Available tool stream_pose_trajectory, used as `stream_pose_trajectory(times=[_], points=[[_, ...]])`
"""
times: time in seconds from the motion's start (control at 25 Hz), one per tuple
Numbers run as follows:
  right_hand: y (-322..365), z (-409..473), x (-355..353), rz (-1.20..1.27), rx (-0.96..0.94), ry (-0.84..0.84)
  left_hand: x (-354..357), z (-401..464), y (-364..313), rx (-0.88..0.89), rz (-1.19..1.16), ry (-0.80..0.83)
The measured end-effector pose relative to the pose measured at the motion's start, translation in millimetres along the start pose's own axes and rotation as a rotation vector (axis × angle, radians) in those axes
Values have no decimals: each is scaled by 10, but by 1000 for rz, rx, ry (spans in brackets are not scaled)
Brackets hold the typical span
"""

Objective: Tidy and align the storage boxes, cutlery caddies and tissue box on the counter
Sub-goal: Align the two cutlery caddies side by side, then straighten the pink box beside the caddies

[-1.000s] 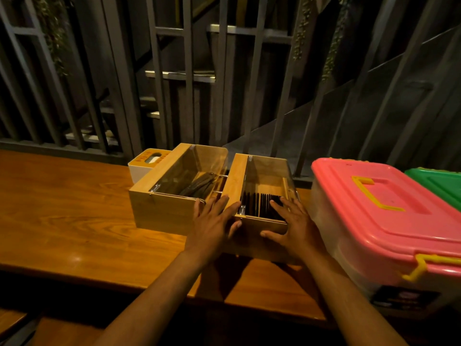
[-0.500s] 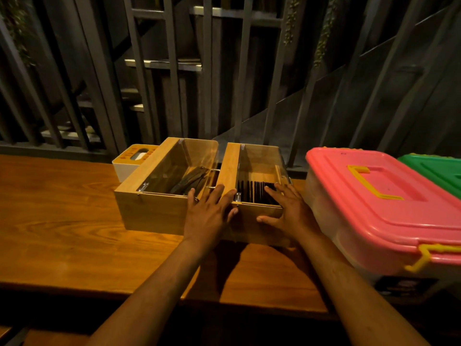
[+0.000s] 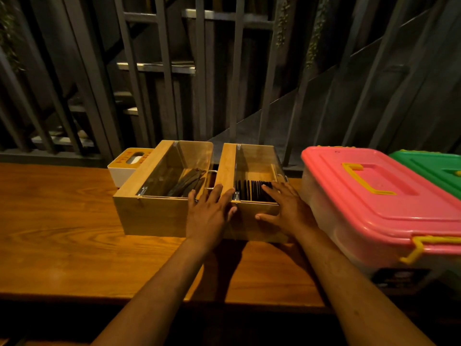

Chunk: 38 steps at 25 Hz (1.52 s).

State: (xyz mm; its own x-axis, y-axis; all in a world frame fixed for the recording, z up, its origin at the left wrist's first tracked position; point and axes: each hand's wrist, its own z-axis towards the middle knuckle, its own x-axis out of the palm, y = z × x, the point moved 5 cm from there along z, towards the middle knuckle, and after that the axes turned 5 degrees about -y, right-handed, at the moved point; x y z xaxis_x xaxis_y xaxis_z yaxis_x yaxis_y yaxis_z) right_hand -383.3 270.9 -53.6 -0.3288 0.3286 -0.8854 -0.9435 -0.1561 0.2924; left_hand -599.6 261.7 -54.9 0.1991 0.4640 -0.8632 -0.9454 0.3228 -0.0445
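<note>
Two wooden cutlery caddies with clear lids stand side by side on the counter (image 3: 62, 233). The left caddy (image 3: 149, 216) holds dark cutlery. The right caddy (image 3: 225, 166) holds a row of dark upright pieces. My left hand (image 3: 209, 213) lies flat over the near corner where the two caddies meet, fingers spread. My right hand (image 3: 287, 208) rests flat on the right caddy's near right corner, thumb on its front face. A white tissue box (image 3: 124, 168) with an orange top sits behind the left caddy. A pink-lidded storage box (image 3: 374, 196) stands to the right, and a green-lidded storage box (image 3: 434, 168) beyond it.
A dark metal railing (image 3: 199, 71) runs along the counter's far edge, with stairs behind it. The counter's near edge is just below my forearms. The pink-lidded box stands close to the right caddy's right side.
The right caddy has slid back from the near edge under both hands, so its front now sits nearly level with the left caddy's front. My hands kept their places on it.
</note>
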Motion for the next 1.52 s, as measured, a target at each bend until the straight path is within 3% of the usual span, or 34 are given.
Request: stream_pose_trajectory(times=[0.2,0.28,0.4,0.52,0.64,0.76,0.92,1.16,1.52], points=[[346,-82,-371,-261,5,205,-280,45,-153,34,-8,137],[517,-232,-745,-172,-37,117,-561,62,-327,54,-111,80],[523,-604,-1366,-31,-108,-146,-1090,-29,-724,94,-321,-115],[103,-991,-1927,28,-67,-309,-1388,-205,-1225,157,-476,-190],[-546,-1385,-2259,32,41,-356,-1372,-333,-1798,231,-505,-175],[-1129,-1614,-2354,72,103,-288,-1218,-356,-2412,223,-475,-121],[-1550,-1680,-2357,48,1,-229,-1058,-453,-2852,97,-411,-92],[-1812,-1547,-2136,-26,-209,-232,-996,-534,-2918,4,-347,-176],[-1811,-1181,-1945,7,-221,-290,-804,-255,-2727,-31,-323,-158]])
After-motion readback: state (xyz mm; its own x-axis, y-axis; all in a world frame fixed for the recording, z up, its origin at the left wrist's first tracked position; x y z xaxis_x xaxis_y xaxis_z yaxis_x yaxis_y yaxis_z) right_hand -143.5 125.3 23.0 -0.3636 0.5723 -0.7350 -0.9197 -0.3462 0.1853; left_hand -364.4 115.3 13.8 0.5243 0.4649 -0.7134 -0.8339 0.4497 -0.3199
